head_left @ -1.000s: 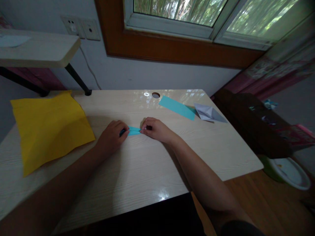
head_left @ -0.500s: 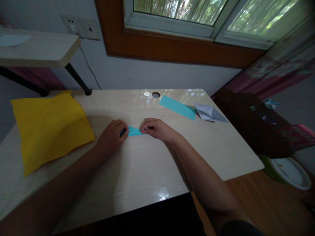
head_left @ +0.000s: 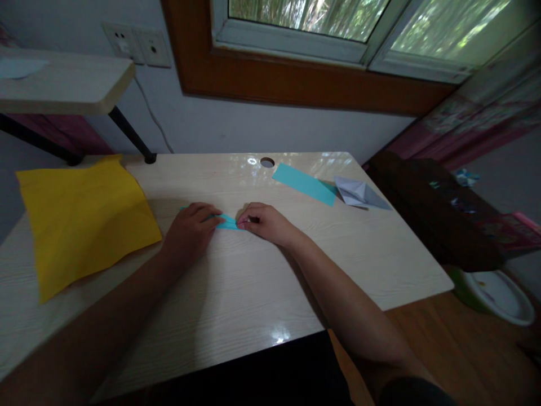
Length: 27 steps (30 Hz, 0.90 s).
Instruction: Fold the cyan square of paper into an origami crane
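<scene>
A small folded piece of light blue paper [head_left: 227,223] lies on the table between my hands, with a crease line running along it. My left hand [head_left: 192,225] is over its left part, thumb and fingers closed on it; a sliver of blue shows past the knuckles. At the narrow right end, my right hand [head_left: 261,221] pinches the paper between thumb and forefinger. Both hands rest low at the tabletop, and much of the paper's left half is hidden under the left hand.
A large yellow sheet [head_left: 84,220] lies on the left of the pale wooden table [head_left: 253,293]. Toward the back right are a flat blue paper strip [head_left: 304,184] and a folded white paper shape [head_left: 357,193]. A shelf [head_left: 63,84] stands at the back left, below a wall socket [head_left: 137,45].
My left hand has shifted slightly left and flattened over the paper, and a blue edge now shows beyond its knuckles. The right hand has moved a little left, still pinching the tip.
</scene>
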### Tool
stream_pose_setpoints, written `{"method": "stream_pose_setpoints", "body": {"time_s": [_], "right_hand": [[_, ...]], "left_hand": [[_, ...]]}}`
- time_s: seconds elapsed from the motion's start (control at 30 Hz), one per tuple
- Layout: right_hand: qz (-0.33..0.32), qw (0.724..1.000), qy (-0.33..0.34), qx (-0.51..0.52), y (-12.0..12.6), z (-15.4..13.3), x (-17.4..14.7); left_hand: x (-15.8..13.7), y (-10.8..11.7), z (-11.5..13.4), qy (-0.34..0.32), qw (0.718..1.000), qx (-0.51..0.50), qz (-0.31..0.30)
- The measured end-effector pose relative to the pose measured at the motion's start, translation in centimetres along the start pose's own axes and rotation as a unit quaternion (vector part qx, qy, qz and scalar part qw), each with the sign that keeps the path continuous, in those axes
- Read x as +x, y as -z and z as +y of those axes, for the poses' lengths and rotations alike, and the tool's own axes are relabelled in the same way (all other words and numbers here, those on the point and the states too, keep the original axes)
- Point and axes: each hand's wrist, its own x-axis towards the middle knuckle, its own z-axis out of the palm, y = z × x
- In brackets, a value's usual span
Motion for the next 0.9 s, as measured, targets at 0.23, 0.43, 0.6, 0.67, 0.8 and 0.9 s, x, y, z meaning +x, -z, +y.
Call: {"method": "stream_pose_setpoints", "body": {"time_s": [0.23, 0.43, 0.6, 0.67, 0.8, 0.9], "right_hand": [[0.001, 1.0, -0.016, -0.009, -0.1, -0.1, 0.1], [-0.028, 0.995, -0.063, 0.069, 1.0, -0.1, -0.4], [-0.056, 0.988, -0.101, 0.106, 2.0, 0.1, -0.8], [-0.057, 0.99, -0.092, 0.094, 1.9, 0.2, -0.8], [-0.059, 0.993, -0.069, 0.074, 1.7, 0.5, -0.7], [-0.064, 0.994, -0.056, 0.063, 1.6, 0.5, -0.6]], "left_hand": [[-0.1, -0.1, 0.8, -0.051, 0.998, 0.004, -0.023], [-0.2, -0.1, 0.9, -0.047, 0.998, -0.005, -0.029], [-0.3, -0.4, 0.3, -0.049, 0.998, -0.003, -0.031], [-0.3, -0.6, 0.2, -0.048, 0.998, -0.008, -0.028], [-0.3, -0.8, 0.0, -0.037, 0.999, -0.029, -0.017], [-0.4, -0.9, -0.1, -0.036, 0.998, -0.047, -0.011]]}}
